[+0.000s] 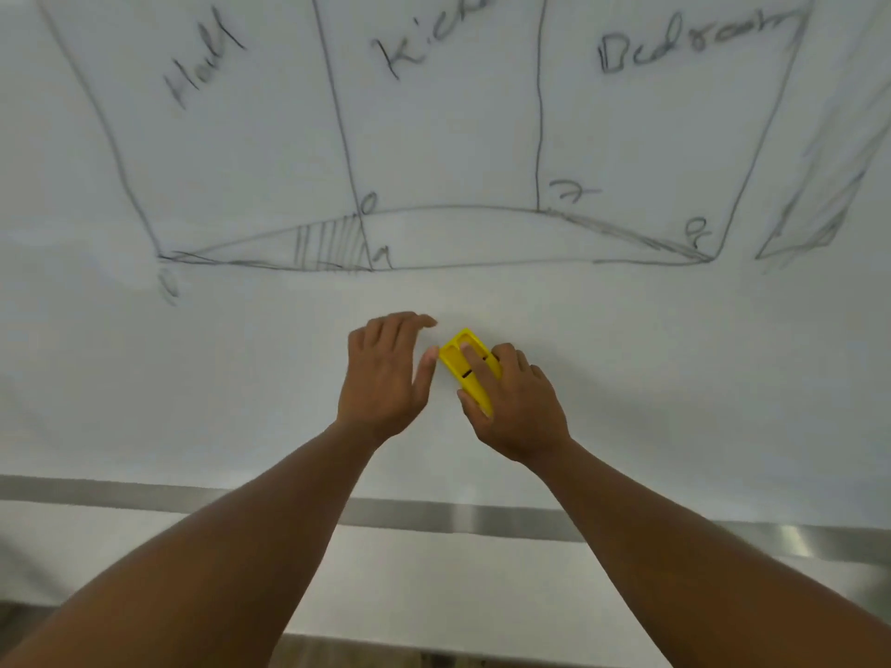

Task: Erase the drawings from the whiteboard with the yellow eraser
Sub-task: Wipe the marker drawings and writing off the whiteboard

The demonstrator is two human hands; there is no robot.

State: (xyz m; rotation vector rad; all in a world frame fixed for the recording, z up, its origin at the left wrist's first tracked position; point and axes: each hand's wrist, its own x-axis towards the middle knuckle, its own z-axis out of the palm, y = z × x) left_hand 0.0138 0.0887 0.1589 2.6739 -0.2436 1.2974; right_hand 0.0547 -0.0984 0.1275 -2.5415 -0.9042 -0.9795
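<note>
Two hands low on the whiteboard, under the untouched drawings: right hand with grip closed around the yellow eraser, left hand just beside, fingers relaxed and holding nothing. Probably still the preparing step, no wiping yet. Next, probably: lift up to the lowest lines, pad flat, firm strokes across.

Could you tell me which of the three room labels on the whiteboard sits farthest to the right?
The "Bedroom" label, in the rightmost section; "Hall" is left, "Kitchen" middle.
</note>
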